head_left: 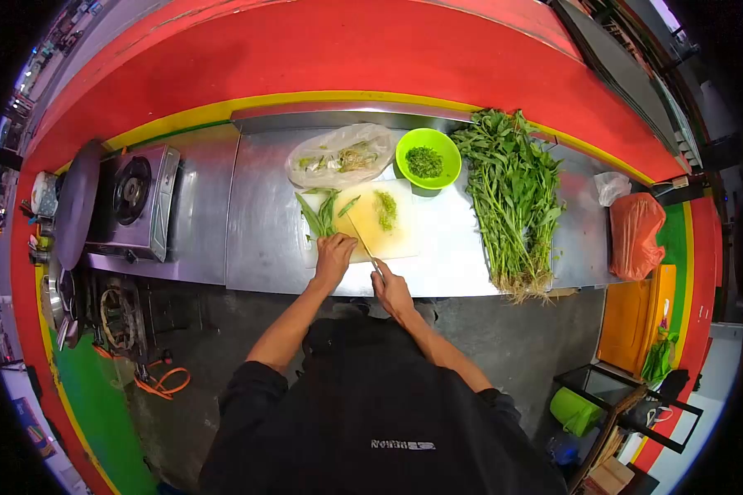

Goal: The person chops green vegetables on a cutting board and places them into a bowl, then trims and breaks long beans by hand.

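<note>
My right hand (391, 290) is closed around the handle of a knife (363, 239), whose blade points up and left over a pale cutting board (400, 235). At the board's left part, my left hand (335, 256) is closed on the lower end of some green leafy stems (324, 216), close beside the blade. A small pile of chopped greens (386, 210) lies on the board right of the knife. Behind the board stands a bright green bowl (428, 138) holding more chopped greens (425, 162). A clear plastic bag (341, 157) with plant scraps lies to its left.
A big bunch of leafy greens with roots (516, 202) covers the steel counter (260, 223) right of the board. Far left is a gas stove (134, 194); far right, a red plastic bag (636, 235). A red wall (347, 54) rises behind.
</note>
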Demonstrator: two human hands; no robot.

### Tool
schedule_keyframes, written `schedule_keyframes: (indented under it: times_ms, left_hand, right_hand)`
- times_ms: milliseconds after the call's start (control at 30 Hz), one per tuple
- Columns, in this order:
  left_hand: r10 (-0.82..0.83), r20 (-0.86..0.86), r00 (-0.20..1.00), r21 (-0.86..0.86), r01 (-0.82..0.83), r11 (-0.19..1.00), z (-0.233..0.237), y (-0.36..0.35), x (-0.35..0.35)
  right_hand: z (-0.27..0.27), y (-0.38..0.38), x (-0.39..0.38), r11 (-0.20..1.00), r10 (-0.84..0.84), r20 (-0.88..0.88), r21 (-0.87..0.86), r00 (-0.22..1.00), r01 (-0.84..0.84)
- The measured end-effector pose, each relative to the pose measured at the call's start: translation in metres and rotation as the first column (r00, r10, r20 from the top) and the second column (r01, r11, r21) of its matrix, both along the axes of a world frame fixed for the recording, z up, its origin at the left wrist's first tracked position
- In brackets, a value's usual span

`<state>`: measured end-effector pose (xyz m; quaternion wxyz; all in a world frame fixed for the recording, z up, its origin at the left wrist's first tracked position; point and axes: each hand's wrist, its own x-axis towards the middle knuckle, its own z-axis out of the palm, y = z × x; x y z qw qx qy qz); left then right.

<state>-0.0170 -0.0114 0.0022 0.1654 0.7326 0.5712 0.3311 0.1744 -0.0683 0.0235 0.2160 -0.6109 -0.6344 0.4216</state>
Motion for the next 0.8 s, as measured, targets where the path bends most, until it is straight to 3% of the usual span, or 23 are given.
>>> schedule_keyframes:
  times_ms: [800]
  left_hand:
    - [0.017,-0.044,0.999,-0.023,-0.018,1.000,0.004,-0.001,-0.001]
  right_hand:
    - [-0.002,-0.003,0.005,0.999,0.025,0.019,0.047,1.000,-0.026]
